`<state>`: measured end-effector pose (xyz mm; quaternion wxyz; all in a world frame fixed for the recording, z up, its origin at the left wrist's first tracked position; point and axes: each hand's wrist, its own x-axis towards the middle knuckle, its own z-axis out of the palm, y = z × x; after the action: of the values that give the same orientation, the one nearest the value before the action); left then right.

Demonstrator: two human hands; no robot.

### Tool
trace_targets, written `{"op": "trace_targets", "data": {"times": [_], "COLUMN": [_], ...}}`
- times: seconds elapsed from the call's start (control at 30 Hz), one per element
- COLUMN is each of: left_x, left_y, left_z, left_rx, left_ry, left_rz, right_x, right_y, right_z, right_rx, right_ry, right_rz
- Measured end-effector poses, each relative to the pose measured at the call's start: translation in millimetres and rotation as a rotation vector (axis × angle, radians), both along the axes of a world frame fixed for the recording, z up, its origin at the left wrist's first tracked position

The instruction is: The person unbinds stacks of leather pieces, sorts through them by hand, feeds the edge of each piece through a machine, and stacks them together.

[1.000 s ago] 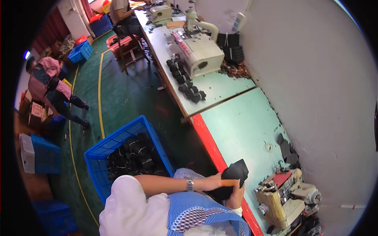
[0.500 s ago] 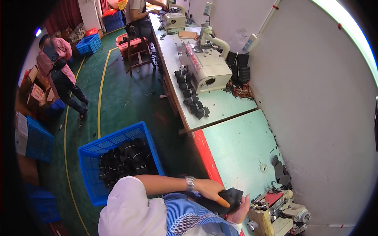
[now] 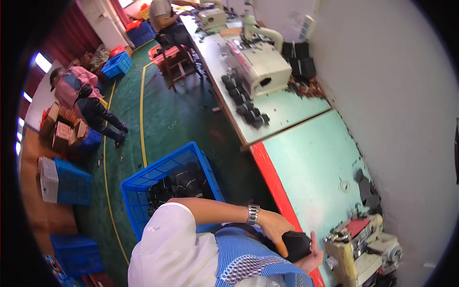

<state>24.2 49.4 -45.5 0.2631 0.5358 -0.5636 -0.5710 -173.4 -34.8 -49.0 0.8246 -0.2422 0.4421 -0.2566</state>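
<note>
A thick bundle of black fabric pieces (image 3: 298, 245) is held in front of me, close to the red front edge of the pale green table. My left hand (image 3: 276, 228), with a metal watch on its wrist, lies over the bundle's left side, fingers bent round it; one digit looks orange. From the right, my right hand (image 3: 311, 258) cups the bundle's lower side with its fingertips raised along it. Part of the right hand is hidden behind the bundle and my blue patterned apron (image 3: 244, 251).
A blue crate (image 3: 128, 203) of black bundles stands on the floor at my left. A sewing machine (image 3: 361, 244) is close on the right. Beyond the green table (image 3: 311, 167) sit a larger cream machine (image 3: 263, 69) and a row of tied black bundles (image 3: 244, 103). Two people are farther off.
The view has swung, so the room's things appear farther right in the picture. Both my hands keep hold of the black bundle, which now shows a smoother, more even top.
</note>
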Motion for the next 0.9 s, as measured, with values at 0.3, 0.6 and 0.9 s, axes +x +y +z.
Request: {"op": "trace_targets", "data": {"times": [0.3,0.6,0.9], "left_x": [-75,-134,-161], "left_y": [-27,-81,-214], "left_z": [-3,-6,-16], "left_rx": [-0.299,-0.606,0.078], "left_ry": [0.031,0.009,0.162], "left_rz": [0.084,0.084,0.138], "right_x": [-63,-127,-227], "right_y": [-15,-56,-117], "right_z": [-15,-4,-3], "right_rx": [-0.037,0.014,-0.405], "right_ry": [0.169,0.003,0.39], "right_rz": [-0.067,-0.291,0.129]}}
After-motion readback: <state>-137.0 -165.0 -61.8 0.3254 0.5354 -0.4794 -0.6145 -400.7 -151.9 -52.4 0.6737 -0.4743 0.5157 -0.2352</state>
